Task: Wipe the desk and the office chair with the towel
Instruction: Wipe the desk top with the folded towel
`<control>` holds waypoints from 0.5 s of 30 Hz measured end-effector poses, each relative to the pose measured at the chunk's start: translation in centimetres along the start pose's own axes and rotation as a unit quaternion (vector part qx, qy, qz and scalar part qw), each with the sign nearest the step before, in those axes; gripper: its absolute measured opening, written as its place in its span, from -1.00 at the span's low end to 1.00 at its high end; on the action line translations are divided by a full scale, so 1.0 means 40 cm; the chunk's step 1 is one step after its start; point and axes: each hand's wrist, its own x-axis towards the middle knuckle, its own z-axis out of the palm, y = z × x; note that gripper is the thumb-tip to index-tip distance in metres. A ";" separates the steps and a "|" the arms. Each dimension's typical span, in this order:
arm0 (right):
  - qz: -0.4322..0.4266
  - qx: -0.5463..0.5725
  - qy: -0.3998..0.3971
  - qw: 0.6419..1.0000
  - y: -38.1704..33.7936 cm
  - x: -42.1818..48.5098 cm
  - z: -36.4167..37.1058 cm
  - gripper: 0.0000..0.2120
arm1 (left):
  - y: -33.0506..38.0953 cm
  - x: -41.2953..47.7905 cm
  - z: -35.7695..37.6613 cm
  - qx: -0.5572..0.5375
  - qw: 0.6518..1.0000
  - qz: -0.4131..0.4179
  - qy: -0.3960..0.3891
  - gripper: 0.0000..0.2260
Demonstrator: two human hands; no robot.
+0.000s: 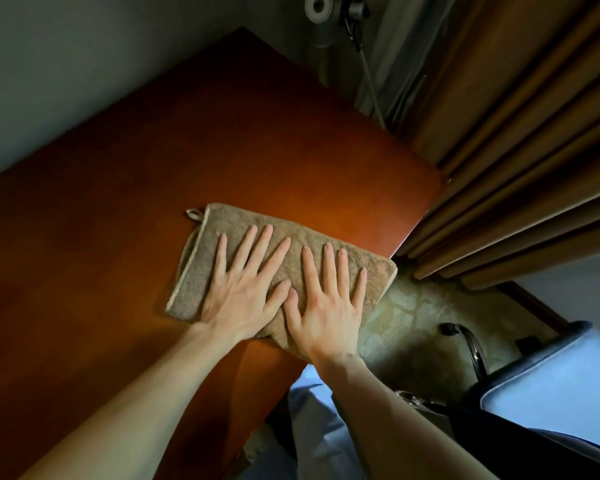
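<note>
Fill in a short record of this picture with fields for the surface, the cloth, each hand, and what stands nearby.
surface: reddish-brown wooden desk
cloth: folded tan towel, flat near the desk's right edge, one corner overhanging
left hand: flat on the towel, fingers spread
right hand: flat on the towel beside it
nearby: office chair at lower right; brown curtain behind the desk

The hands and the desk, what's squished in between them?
The towel. In the head view, the left hand and right hand lie flat on the folded brown towel, which lies on the desk.
</note>
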 end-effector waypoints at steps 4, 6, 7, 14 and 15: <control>-0.013 0.000 0.005 1.000 0.029 0.031 0.004 -0.35 | 0.009 0.026 0.010 0.003 1.000 -0.009 -0.008 -0.39; -0.022 -0.004 0.008 1.000 0.062 0.066 0.001 -0.33 | 0.020 0.059 0.013 0.003 1.000 -0.007 -0.008 -0.38; -0.023 -0.007 0.007 1.000 0.083 0.090 -0.003 -0.32 | 0.030 0.085 0.012 0.002 1.000 -0.006 -0.012 -0.38; -0.015 -0.027 0.018 0.999 0.232 0.300 -0.030 -0.33 | 0.115 0.328 0.016 -0.007 1.000 -0.006 0.000 -0.40; -0.014 -0.030 0.020 0.999 0.252 0.332 -0.035 -0.33 | 0.123 0.365 0.016 -0.008 1.000 -0.001 0.002 -0.40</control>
